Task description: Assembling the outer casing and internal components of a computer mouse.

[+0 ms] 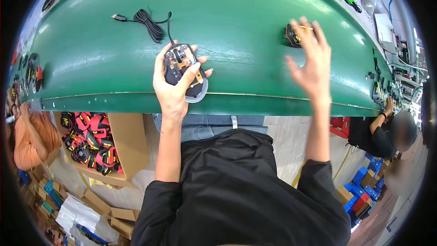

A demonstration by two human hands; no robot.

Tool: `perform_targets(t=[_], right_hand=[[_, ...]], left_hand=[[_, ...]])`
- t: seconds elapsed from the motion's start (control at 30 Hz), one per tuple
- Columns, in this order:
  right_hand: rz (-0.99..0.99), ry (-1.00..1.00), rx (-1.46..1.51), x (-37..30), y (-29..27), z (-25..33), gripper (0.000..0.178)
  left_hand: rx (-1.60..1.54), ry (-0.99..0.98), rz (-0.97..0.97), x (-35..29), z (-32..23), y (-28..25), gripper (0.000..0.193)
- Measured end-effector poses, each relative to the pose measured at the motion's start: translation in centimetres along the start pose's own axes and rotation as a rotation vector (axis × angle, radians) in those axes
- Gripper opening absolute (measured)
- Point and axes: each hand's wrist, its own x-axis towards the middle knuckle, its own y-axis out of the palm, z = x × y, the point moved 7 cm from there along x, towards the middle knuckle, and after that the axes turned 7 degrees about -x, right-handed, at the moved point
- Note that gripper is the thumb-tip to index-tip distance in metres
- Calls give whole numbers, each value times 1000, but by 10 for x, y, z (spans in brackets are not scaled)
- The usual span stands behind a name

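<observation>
My left hand [172, 89] is closed around an opened computer mouse [175, 59], with its circuit board and scroll wheel facing up and a clear rounded edge at the near end. The thumb lies across the board, and the fingers wrap underneath. From the far end of the mouse runs a black cable [146, 23], bundled on the green bench and ending in a USB plug [119, 17]. To the right, my right hand [311, 57], slightly blurred, is spread open. Its fingers partly cover a small black, red and yellow mouse part [290, 35] on the bench; whether they touch it I cannot tell.
A green bench [236, 64] crosses the view. Below its left front edge, a cardboard box [129, 143] holds many red and black mouse shells [93, 139]. Co-workers sit at far left [34, 136] and far right [371, 132]. Boxes [364, 180] stand at lower right.
</observation>
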Motion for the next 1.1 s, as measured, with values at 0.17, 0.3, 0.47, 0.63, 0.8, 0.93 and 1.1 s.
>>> perform_targets(t=[0.17,0.3,0.47,0.63,0.8,0.93,1.1], right_hand=[[294,50,370,24,35,-78,67],[454,328,1031,19,47,-42,49],[540,541,1311,-3,91,-5,36],[296,414,514,1,53,-12,46],[83,36,297,-12,37,37,62],[94,100,427,-18,40,40,64],[9,188,486,-33,46,54,65]], left_hand=[[-12,-15,57,4,1,3,57],[-71,2,46,4,5,0,43],[-144,-15,-14,6,4,-3,40],[-112,-14,-41,5,1,-4,39],[-154,-24,-5,5,6,-2,42],[-210,-63,9,3,7,0,40],[-148,-85,-9,2,9,5,42]])
